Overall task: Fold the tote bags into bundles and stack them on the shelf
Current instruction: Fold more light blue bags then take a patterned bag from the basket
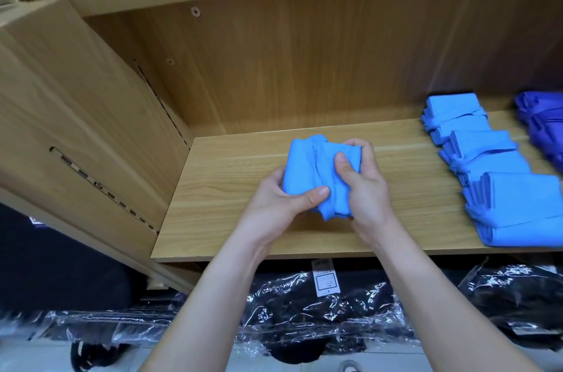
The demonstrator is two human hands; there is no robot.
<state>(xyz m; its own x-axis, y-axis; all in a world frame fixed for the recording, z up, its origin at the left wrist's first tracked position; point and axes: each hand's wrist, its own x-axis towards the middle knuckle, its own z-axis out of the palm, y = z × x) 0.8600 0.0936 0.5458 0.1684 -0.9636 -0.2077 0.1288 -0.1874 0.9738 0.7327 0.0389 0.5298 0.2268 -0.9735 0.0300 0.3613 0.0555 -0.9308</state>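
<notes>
Head view: both hands hold a light blue tote bag, folded into a thick bundle, just above the wooden shelf near its middle. Left hand grips the bundle's lower left side, thumb pressed across the front, other fingers hidden behind the fabric. Right hand wraps the right side, fingers curled over the top edge, thumb on the front. Three finished light blue bundles lie in a row on the shelf at right, tied with their straps. Purple bag at far right edge, blurred. Black items in clear plastic lie below the shelf.
</notes>
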